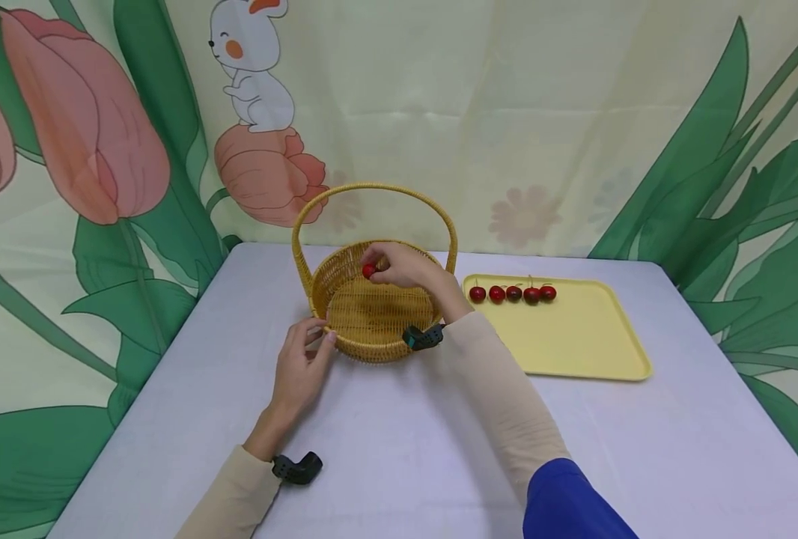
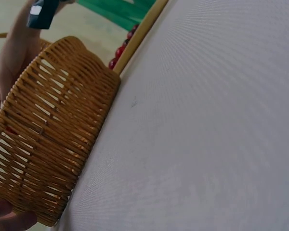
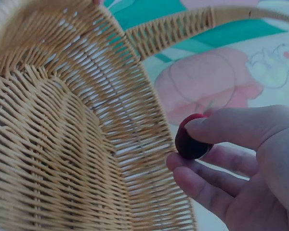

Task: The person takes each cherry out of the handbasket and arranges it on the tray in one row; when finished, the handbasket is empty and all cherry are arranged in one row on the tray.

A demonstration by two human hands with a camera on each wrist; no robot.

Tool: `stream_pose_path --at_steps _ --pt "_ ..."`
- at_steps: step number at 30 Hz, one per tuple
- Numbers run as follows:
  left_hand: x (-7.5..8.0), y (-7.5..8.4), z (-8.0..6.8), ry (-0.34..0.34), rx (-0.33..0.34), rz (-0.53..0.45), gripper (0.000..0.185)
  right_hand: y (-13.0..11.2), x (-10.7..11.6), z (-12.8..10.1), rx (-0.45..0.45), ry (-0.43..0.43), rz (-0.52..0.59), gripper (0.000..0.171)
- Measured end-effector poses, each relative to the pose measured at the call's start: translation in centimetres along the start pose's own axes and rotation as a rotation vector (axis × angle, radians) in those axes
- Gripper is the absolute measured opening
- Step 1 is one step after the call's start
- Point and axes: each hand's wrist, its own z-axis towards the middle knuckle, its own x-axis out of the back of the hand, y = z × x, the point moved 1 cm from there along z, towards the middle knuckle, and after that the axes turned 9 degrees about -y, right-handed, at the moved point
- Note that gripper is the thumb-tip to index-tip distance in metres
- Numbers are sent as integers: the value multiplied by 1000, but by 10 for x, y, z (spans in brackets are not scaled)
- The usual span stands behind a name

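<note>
We find one red cherry (image 1: 368,271) pinched in the right hand (image 1: 409,271) grip, held above the inside of the wicker basket (image 1: 372,311). The left hand (image 1: 300,368) rests open-fingered against the basket's near-left rim. Five more cherries (image 1: 513,293) line the yellow tray (image 1: 574,344) just right of the basket on the surface (image 1: 399,449).

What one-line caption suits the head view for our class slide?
Right hand pinches a cherry over the wicker basket; left hand touches its rim.
</note>
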Motion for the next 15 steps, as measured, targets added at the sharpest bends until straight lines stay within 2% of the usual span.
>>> stream_pose_path --at_steps 9,15 --pt "0 1 0 -4 2 -13 40 -10 1 -40 100 47 -35 28" --pt "-1 0 -1 -7 13 -16 40 -8 -2 -72 99 88 51 28"
